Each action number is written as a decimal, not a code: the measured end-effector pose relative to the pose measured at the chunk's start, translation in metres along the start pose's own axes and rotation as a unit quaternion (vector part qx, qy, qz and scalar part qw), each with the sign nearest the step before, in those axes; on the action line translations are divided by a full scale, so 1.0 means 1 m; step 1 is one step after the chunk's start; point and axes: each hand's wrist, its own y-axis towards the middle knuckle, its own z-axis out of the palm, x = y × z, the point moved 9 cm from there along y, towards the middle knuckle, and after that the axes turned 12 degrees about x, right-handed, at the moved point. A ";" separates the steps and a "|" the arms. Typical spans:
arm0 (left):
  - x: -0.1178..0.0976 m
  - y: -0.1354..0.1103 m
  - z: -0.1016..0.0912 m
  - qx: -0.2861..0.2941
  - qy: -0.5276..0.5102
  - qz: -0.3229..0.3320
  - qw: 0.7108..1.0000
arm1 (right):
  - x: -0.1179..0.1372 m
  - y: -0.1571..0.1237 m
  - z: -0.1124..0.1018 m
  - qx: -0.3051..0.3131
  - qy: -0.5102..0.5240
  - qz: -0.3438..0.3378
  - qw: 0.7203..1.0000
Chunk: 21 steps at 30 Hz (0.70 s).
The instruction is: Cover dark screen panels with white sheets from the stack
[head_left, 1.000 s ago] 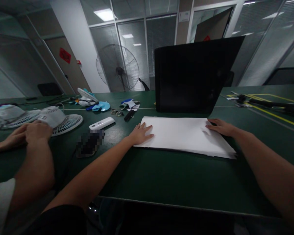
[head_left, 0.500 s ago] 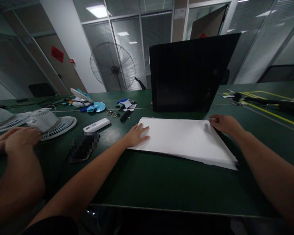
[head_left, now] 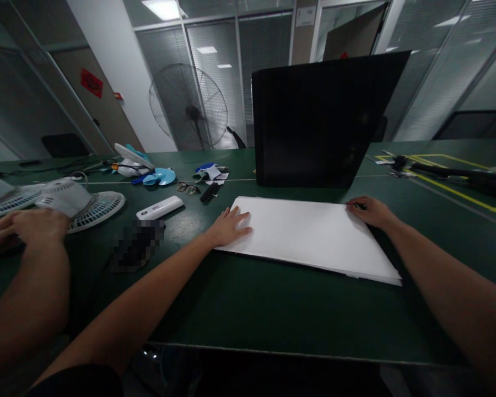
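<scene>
A stack of large white paper sheets (head_left: 301, 234) lies on the green table in front of me. My left hand (head_left: 227, 227) rests flat on its left end with the fingers spread. At the far right corner, my right hand (head_left: 370, 212) has its fingers curled and pinched at the sheet's edge; the exact grip of the fingertips is partly hidden. Along the near right edge the layers of the stack show slightly uneven.
A black panel (head_left: 326, 121) stands upright behind the sheets. To the left lie a white handheld device (head_left: 160, 208), glasses (head_left: 188, 188), a blurred dark object (head_left: 138, 245) and white fan parts (head_left: 97, 212). Another person's hands (head_left: 41, 225) work there.
My right hand has drawn slightly left and lower at the far corner, and the top sheet's near right edge now lies flatter on the stack. The left hand stays in place.
</scene>
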 end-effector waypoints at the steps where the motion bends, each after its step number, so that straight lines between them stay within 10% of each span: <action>1: 0.000 0.000 0.001 -0.003 -0.001 -0.006 1.000 | -0.003 0.000 0.001 0.010 0.003 0.017 1.000; 13: -0.010 0.000 0.007 -0.016 0.080 -0.042 0.996 | 0.009 -0.002 0.008 0.110 -0.039 0.085 0.990; 21: -0.019 -0.005 0.002 -0.027 0.098 -0.050 0.994 | 0.226 -0.016 -0.012 0.255 0.047 -0.179 0.949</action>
